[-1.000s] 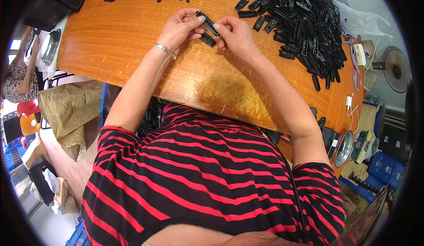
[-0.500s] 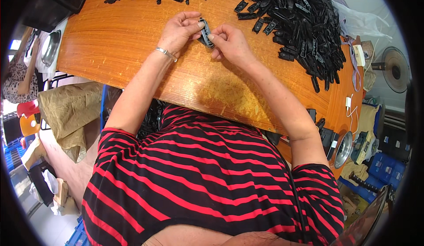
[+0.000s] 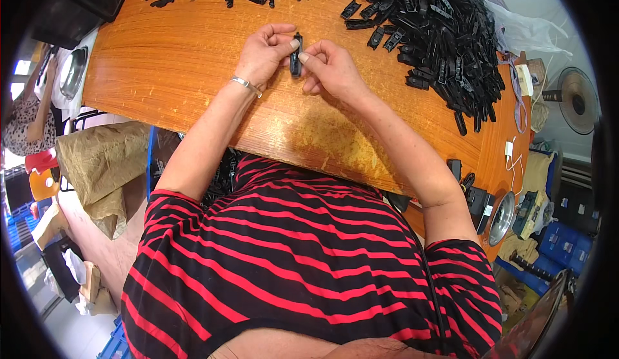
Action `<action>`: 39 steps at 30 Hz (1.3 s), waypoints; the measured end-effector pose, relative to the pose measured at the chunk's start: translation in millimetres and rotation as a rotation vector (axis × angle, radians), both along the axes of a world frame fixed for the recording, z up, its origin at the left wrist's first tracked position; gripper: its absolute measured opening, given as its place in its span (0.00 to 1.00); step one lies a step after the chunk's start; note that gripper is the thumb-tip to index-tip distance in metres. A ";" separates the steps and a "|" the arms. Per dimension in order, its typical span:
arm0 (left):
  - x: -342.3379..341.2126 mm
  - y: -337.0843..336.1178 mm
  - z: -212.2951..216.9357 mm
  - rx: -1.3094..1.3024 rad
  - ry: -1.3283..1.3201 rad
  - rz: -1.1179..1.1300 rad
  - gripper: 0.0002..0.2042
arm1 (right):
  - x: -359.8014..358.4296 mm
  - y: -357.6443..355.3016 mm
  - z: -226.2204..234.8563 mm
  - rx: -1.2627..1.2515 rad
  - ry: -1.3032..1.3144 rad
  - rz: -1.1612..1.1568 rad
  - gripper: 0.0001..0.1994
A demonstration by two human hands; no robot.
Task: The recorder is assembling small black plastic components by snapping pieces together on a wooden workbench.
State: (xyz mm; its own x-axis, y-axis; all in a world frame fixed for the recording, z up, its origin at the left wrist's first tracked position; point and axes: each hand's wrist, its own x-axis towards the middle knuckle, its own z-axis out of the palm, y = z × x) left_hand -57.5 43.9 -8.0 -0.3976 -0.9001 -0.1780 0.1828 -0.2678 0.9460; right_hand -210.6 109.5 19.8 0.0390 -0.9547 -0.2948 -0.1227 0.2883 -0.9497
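A slim, long black plastic part [image 3: 296, 67] stands nearly lengthwise between my hands, just above the wooden table. My left hand [image 3: 264, 57] pinches its upper end, the thumb lying on it and the fingers behind. From the other side my right hand [image 3: 333, 70] has its thumb tip against the part's middle, with the fingers curled beneath. Part of the piece is covered by my thumbs. Its exact kind cannot be told.
A large heap of similar black parts [image 3: 445, 43] covers the table's [image 3: 180, 56] far right, with more along the far edge. A black bin [image 3: 80, 10] stands far left. A fan [image 3: 577, 101] is at right. Another person [image 3: 32, 123] sits at far left.
The black part has turned more upright and now shows a narrower side. Both hands have moved slightly toward me, keeping the part between them.
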 end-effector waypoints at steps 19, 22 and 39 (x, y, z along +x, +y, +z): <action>11.2 -21.7 4.3 -0.064 -0.265 -0.055 0.07 | -13.8 -6.6 -7.3 0.079 0.040 -0.090 0.09; 12.1 -25.9 0.1 -0.121 -0.312 -0.084 0.07 | -10.7 -6.5 -11.2 0.064 0.065 -0.076 0.09; 11.0 -32.5 -2.2 -0.251 -0.571 -0.223 0.08 | -2.4 -8.4 4.4 0.202 0.178 -0.062 0.10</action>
State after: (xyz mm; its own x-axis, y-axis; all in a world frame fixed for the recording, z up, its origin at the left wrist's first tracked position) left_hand -46.4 11.5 -10.2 -0.4848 -0.8486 -0.2117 -0.4000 -0.0001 0.9165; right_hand -213.0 101.0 24.1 -0.0876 -0.8750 -0.4761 -0.2587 0.4815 -0.8374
